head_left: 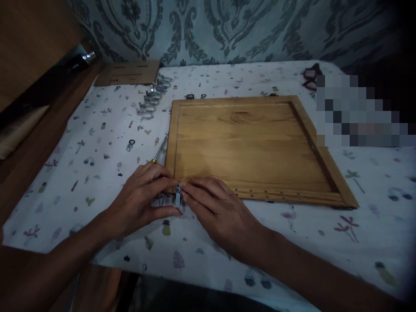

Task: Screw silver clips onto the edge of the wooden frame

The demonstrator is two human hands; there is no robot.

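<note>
Left hand [139,199] pinches metal bracket [177,198] at framed wooden panel [234,143]'s near-left corner; right hand [224,216] fingers bunched beside it, grip unclear.

The bracket [177,199] looks shiny metal, the panel [240,147] smooth grained wood, the sheet [131,73] matt cardboard.

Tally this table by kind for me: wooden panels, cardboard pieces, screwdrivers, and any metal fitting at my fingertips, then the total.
Wooden panel: 1
Cardboard piece: 1
Screwdriver, partly hidden: 1
Metal fitting: 1
Total: 4
</note>
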